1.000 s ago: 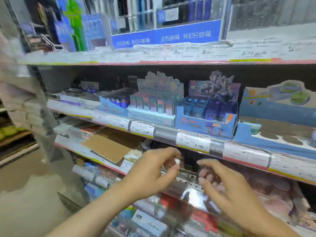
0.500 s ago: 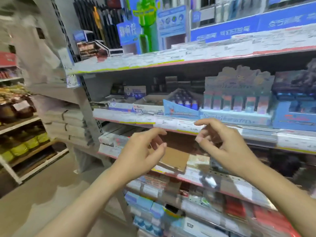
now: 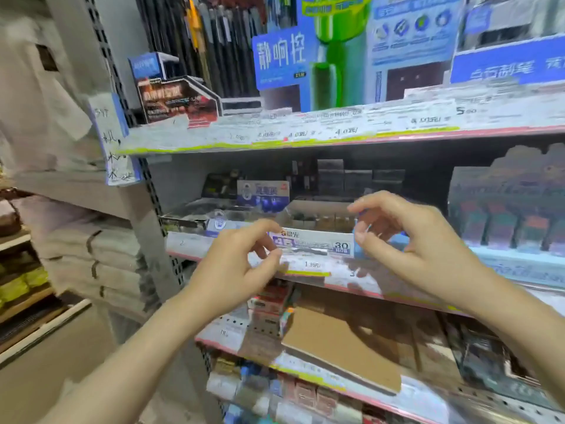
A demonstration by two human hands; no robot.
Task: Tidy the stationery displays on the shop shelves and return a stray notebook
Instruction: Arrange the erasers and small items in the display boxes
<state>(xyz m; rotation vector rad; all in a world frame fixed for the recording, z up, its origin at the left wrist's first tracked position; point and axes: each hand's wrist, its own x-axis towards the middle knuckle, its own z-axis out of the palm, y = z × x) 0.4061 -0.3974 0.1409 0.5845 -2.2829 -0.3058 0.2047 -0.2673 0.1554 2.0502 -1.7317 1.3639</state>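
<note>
Two bare hands are up in front of the middle shelf (image 3: 397, 296) of a shop rack. The left hand (image 3: 235, 270) has its fingers curled and its thumb and first finger close together, near the left end of a white box (image 3: 312, 243) with blue print on its front. It holds nothing that I can see. The right hand (image 3: 419, 237) is also curled, with the fingertips bent in at the right end of that same box, next to a bit of blue card. I cannot tell if it is pinching anything. The white box sits at the front edge of the middle shelf, above the price labels (image 3: 308, 266). On the shelf below lies a brown notebook (image 3: 342, 344), flat and tilted, with one corner sticking out past the shelf edge. It is under the hands and no hand touches it. To the right on the middle shelf stands a blurry display of small colourful packs (image 3: 504, 209). The top shelf holds dark pens (image 3: 195, 41) and a blue and green sign (image 3: 308, 47).
</note>
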